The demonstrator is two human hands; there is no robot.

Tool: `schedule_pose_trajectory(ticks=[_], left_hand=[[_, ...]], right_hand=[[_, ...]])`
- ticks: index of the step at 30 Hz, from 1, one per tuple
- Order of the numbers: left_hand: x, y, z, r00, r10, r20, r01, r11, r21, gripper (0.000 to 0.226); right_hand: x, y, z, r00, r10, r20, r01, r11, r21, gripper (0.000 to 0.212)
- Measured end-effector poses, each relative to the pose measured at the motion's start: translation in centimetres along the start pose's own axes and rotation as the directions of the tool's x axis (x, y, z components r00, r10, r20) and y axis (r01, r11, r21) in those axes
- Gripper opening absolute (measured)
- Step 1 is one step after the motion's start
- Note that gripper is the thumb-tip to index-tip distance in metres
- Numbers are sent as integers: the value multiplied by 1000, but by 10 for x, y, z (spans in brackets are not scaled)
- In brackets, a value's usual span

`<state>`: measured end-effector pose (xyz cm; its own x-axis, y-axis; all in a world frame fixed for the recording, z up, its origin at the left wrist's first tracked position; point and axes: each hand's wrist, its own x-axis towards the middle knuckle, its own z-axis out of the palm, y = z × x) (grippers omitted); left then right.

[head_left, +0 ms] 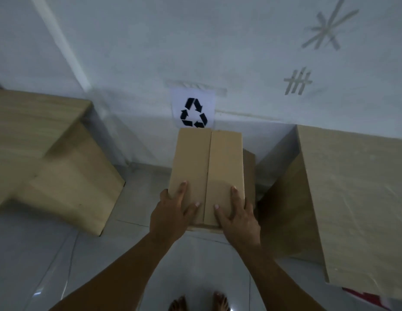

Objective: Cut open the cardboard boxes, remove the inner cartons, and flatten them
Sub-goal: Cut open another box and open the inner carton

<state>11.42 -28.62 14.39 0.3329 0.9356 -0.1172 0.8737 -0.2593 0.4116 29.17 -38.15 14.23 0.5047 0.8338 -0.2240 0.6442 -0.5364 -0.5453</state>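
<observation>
A brown cardboard box (206, 158) stands in the middle of the view, in front of the white wall, its two top flaps meeting in a seam down the centre. My left hand (173, 209) lies flat on the near end of the left flap, fingers straight and spread. On the right flap my right hand (236, 212) rests the same way, thumb pointing toward the seam. Both thumbs sit close to the seam. A second brown box edge (249, 173) shows just behind the right side of the box.
A light wooden table (38, 122) stands at the left, another wooden table (352, 198) at the right, with the box in the gap between them. A paper with a recycling sign (194, 111) hangs on the wall. The tiled floor (49, 265) is pale; my bare feet show below.
</observation>
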Motion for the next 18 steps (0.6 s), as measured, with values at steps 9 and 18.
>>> schedule_pose_trajectory(ticks=[9,18], left_hand=[[-84,-75,-45,956,-251,-148,234,964,-126,80],[-150,-143,-86,813,-518,-267,484,855,-185,80]], right_hand=[[-38,-71,38,960,-235,152,244,969,-47,83],[-68,-151,86,833,-486,265,495,868,34,84]])
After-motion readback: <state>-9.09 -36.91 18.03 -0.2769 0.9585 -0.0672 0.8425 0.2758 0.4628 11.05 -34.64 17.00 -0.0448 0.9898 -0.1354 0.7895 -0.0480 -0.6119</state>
